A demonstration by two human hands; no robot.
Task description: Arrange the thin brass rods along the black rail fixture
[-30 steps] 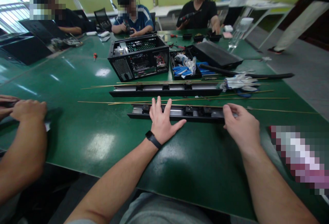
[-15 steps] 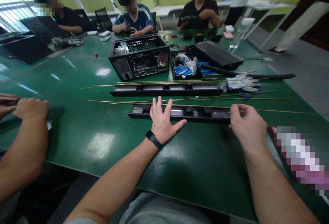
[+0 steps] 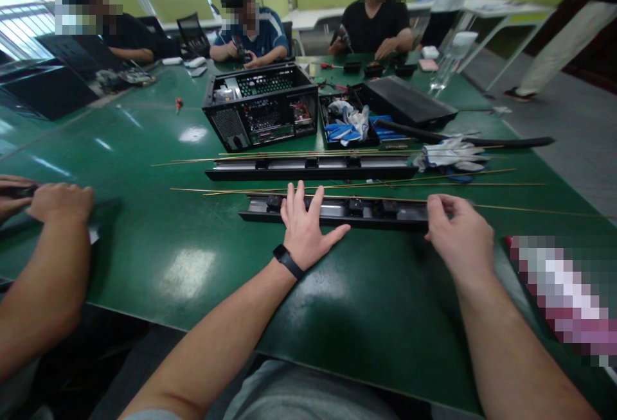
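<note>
My left hand (image 3: 304,230) lies over the nearer black channel rail (image 3: 385,224), fingers spread and stretched across it. A dark band sits on that wrist. At the rail's right end, my right hand (image 3: 460,234) is closed, thumb and forefinger pinched on a thin brass rod (image 3: 525,209) that runs out to the right. The fingertips hide the exact grip and the rail's end. Small black blocks (image 3: 355,207) sit inside the channel. Beyond it lies a second similar black rail (image 3: 308,175), with more thin brass rods (image 3: 231,192) strewn alongside.
An open black computer case (image 3: 260,108) stands behind the rails, beside a black tray (image 3: 344,144) holding gloves. White-and-blue gloves (image 3: 453,155) and a black tube (image 3: 511,144) lie right. A co-worker's hands (image 3: 60,201) are at left; other people sit across the table.
My right hand has slid slightly left along the nearer rail. My left hand stays in place. One loose brass rod has shifted a little right. Across the table, a person's hands have lowered.
</note>
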